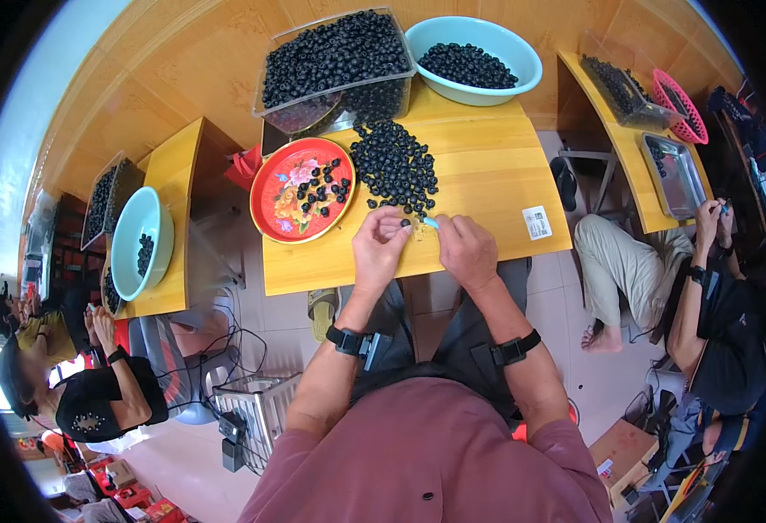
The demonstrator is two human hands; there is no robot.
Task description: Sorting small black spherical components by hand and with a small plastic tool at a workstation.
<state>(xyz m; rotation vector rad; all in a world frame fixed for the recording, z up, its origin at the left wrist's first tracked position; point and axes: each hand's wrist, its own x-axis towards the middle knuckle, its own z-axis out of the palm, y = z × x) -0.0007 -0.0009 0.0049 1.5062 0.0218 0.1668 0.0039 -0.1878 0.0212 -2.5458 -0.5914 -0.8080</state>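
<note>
Plenty of room on the worker's right
Bare yellow tabletop (492, 166) opens beyond the right hand (468, 248); heaped black bead-like pieces (393, 161) block the middle, a red floral tray (270, 179) the left, a clear bin (339, 92) and turquoise basin (479, 95) the far edge.

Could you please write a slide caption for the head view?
At a yellow table, the left hand holds a dark round piece, the right hand a small blue tool.
</note>
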